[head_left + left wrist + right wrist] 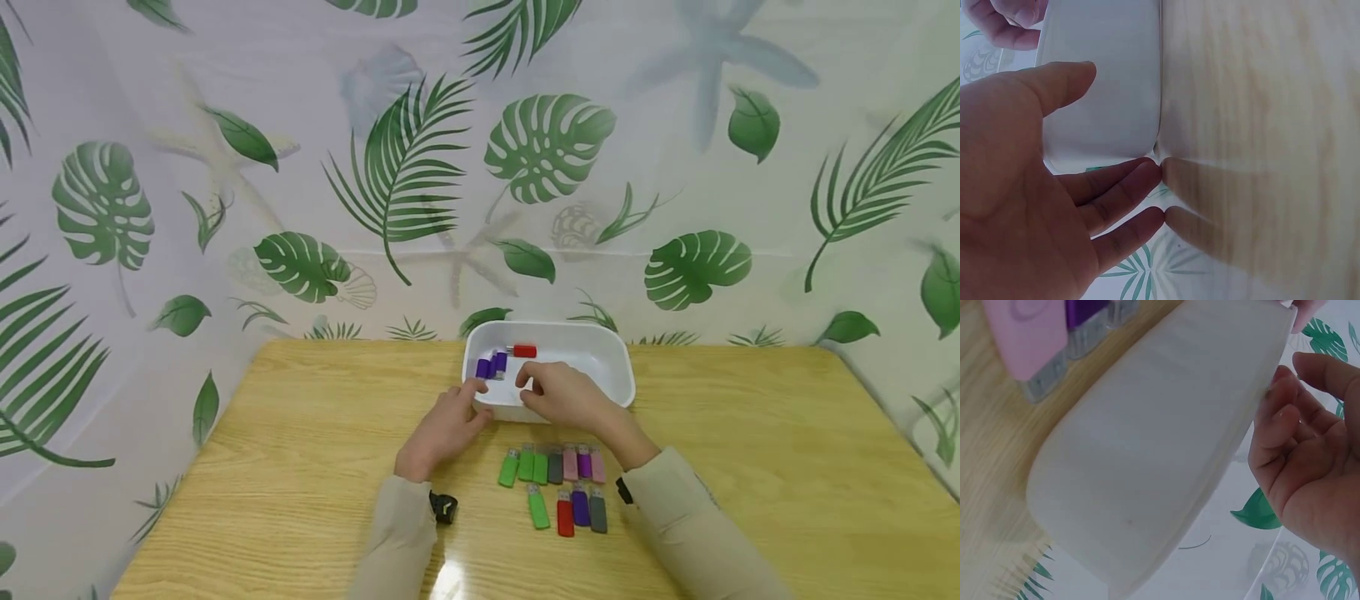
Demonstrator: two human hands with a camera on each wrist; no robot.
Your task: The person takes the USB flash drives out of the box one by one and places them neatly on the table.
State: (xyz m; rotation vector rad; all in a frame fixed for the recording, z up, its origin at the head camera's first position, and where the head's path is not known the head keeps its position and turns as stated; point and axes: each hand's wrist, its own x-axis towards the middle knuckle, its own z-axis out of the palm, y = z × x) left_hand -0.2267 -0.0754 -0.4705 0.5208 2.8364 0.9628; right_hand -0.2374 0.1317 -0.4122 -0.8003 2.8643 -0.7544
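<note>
A white plastic tub [517, 413] stands at the back of the wooden table. Inside it, purple USB sticks [501, 363] cluster at the left and a red USB stick [525, 352] lies beside them. My left hand [447, 423] is at the tub's front left corner, thumb and fingers spread about it in the left wrist view. Over the tub's front rim reaches my right hand [558, 393], fingers loosely bent, thumb and index apart. Nothing shows between its fingers in the right wrist view. Just in front of the tub lie more USB sticks, among them a pink one [1029, 337].
Two rough rows of USB sticks lie between my forearms: green [508, 468], grey [555, 467], pink [570, 463] and purple in the back row, with green, red [565, 513], purple and grey in front. A leaf-patterned cloth [405, 167] hangs behind the table.
</note>
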